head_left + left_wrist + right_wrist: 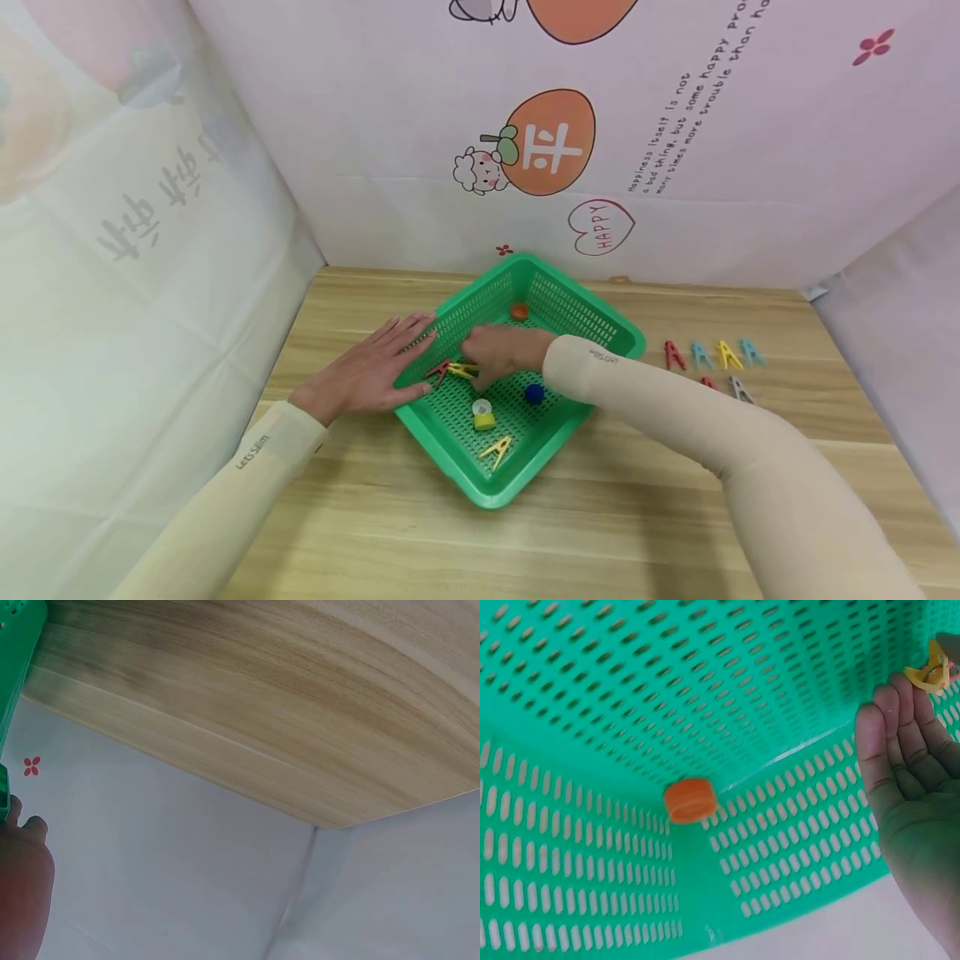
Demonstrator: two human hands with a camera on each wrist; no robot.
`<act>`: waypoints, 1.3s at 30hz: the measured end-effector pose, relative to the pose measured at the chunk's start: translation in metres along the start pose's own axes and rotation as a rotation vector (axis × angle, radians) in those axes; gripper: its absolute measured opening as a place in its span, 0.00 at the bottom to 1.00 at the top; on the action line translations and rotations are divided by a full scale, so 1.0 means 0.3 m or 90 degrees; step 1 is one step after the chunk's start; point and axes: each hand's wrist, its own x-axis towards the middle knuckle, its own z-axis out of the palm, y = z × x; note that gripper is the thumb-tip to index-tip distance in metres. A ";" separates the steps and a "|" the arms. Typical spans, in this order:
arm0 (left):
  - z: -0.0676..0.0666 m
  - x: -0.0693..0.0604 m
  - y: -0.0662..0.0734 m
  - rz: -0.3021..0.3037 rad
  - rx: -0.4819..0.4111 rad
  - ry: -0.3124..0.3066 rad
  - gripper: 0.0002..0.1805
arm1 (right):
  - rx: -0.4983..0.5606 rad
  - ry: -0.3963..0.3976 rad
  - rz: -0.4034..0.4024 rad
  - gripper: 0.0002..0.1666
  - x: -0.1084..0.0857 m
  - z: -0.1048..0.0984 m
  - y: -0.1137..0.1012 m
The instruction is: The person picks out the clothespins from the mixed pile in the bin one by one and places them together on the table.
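Observation:
A green basket (564, 436) with slotted walls stands on the table. Inside it, my right hand (498, 350) pinches a yellow clothespin (931, 671) between thumb and fingers, beside a red clothespin (438, 372). My left hand (378, 367) rests with fairly straight fingers on the basket's left rim; only part of it shows in the left wrist view. Also in the basket are an orange cap (691, 800) in the far corner, a blue cap (534, 393), a white cap (482, 407), a yellow cap (484, 422) and a pale yellow clothespin (497, 451).
Right of the basket, several clothespins lie on the wooden table (600, 517): a red clothespin (674, 356), a yellow clothespin (728, 356) and a grey clothespin (740, 389) among them. The right forearm partly covers the lower ones. A printed cloth (405, 167) hangs behind the table.

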 end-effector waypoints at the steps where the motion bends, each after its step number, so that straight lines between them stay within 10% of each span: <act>1: -0.001 0.000 0.001 0.001 -0.001 0.001 0.48 | 0.000 0.006 -0.001 0.12 -0.009 -0.005 0.007; 39: -0.009 -0.008 0.011 0.004 0.001 -0.001 0.48 | 0.105 0.326 0.013 0.08 -0.562 -0.035 0.250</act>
